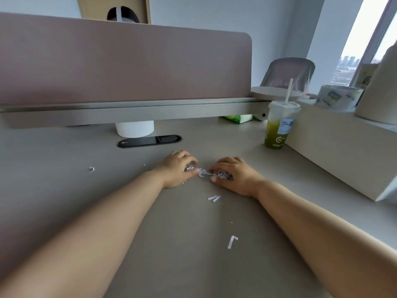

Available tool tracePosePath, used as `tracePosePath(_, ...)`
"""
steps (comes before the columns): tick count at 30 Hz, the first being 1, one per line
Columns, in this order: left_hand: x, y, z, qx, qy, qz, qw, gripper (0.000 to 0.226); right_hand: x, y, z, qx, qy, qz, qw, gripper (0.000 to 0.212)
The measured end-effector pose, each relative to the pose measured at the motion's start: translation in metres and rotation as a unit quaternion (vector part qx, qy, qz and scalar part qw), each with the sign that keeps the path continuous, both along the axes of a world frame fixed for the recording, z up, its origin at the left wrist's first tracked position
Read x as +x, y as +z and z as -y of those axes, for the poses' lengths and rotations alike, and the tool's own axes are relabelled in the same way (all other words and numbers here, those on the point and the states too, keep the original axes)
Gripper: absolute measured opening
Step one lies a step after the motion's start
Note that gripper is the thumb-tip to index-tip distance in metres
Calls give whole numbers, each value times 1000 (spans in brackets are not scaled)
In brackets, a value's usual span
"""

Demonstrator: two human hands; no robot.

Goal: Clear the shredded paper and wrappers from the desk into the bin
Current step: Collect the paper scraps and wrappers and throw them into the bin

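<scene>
Shredded paper is lying in a small loose heap near the middle of the desk, and both hands are bracketing it from either side. The left hand is curling its fingers round the shreds at its edge of the heap, and the right hand is cupping a clump under bent fingers and thumb, with a thin trail of strips bridging the gap between them. How much paper is sitting beneath each palm is hard to tell, since the knuckles are hiding it. The stuff is looking very light, limp and loose, so it is likely going to slip from any slack grip and scatter at a breath. Scooping with both hands pressed together under the heap seems a safer hold than pinching single strips. Stray strips are lying just nearer the person, a bent strip nearer still, and a curled scrap well off to the left. No bin is showing in view.
</scene>
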State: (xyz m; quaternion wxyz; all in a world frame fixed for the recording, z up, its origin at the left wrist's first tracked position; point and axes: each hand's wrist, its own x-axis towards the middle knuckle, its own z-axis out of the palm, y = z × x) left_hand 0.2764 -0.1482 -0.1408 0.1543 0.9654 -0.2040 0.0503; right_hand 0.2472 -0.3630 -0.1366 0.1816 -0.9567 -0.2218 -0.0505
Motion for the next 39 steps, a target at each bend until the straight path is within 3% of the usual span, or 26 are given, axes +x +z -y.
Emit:
tracePosePath(3, -16, 2, 5, -32, -7, 11, 999, 26, -11, 1, -7, -3, -10, 22, 1000, 29)
tracePosePath(10, -65, 13, 9, 34, 22, -2, 999, 35, -42, 13, -31, -20, -73, -9, 997, 18)
tracePosePath(14, -104, 26, -17, -62, 89, 28, 994, 39, -57, 27, -61, 137, -65, 9, 988, 36)
tracePosePath(19, -141, 85, -85, -132, 150, 124, 972, 38, -70, 88, -143, 259, 5, 43, 965, 33)
tracePosePath(27, -212, 207, -228, -109, 285, 277, 911, 43, -103, 195, -308, 399, 178, 54, 898, 33)
tracePosePath(31, -225, 214, -305, -116, 364, 230, 895, 34, -115, 215, -387, 412, 225, 39, 882, 34)
tracePosePath(36, -229, 196, -340, -137, 391, 42, 909, 24, -118, 203, -445, 334, 229, -6, 914, 37)
tracePosePath(39, -234, 201, -348, -119, 387, 35, 914, 8, -116, 198, -449, 305, 229, -26, 924, 35)
